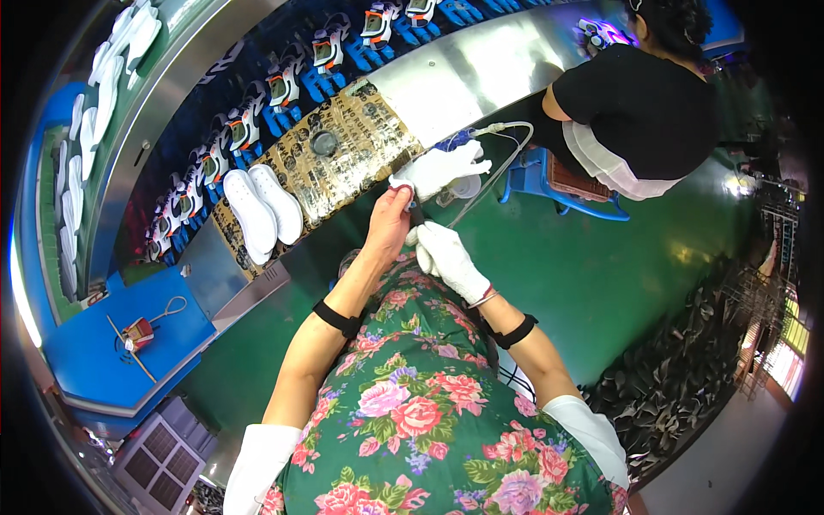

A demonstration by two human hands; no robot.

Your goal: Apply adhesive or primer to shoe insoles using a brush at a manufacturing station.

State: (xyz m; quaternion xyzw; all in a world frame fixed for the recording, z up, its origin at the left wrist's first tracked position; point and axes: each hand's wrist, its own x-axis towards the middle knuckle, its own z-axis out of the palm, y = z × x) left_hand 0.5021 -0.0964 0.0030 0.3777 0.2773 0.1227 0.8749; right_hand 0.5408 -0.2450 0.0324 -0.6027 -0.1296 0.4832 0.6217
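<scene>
My bare left hand is closed in a pinch at the red-edged cuff of a white glove. The glove's fingers point away to the right, beside the bench corner. My right hand wears a white knit glove and is curled closed just below and right of my left. Between the two hands shows a short dark strip; I cannot make out what it is. To the left, a pair of white shoe soles lies on the taped brown covering of the bench, where a small dark round dish also stands.
Beyond the bench, shoes ride on a line of blue holders. A person in a black top sits at the right by a blue stool. A pale hose loops near the gloves. A blue table and dark heaped pieces flank me.
</scene>
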